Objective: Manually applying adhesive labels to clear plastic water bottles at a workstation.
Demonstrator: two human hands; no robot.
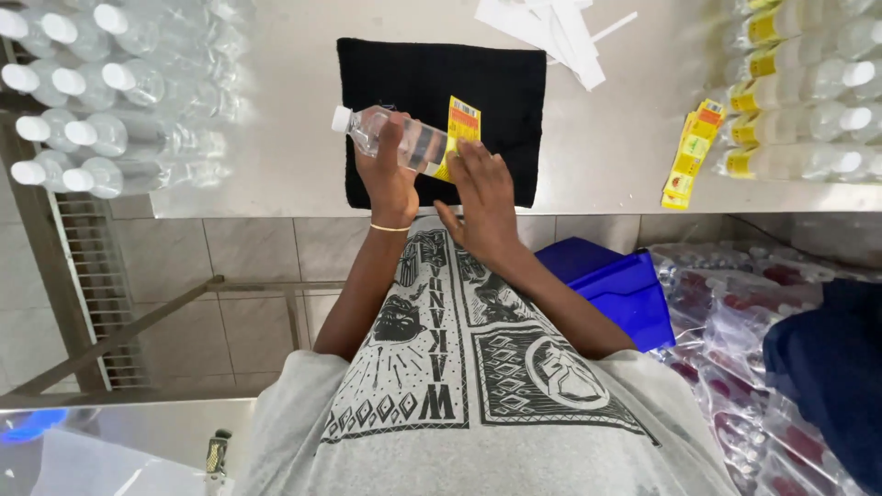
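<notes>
Left hand point(386, 174) grips a clear bottle point(390, 134); right hand point(485, 197), fingers flat, presses a yellow label point(462, 124) against it, above a black cloth point(441, 83).

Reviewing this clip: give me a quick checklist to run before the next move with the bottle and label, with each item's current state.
1. Left hand grips the clear bottle: ok.
2. White cap on: ok.
3. Yellow label touching the bottle, right hand pressing it: ok.
4. Label straight and fully stuck: cannot tell.
5. Black mat beneath the work: ok.
6. Label strip on the steel table: ok.
</notes>
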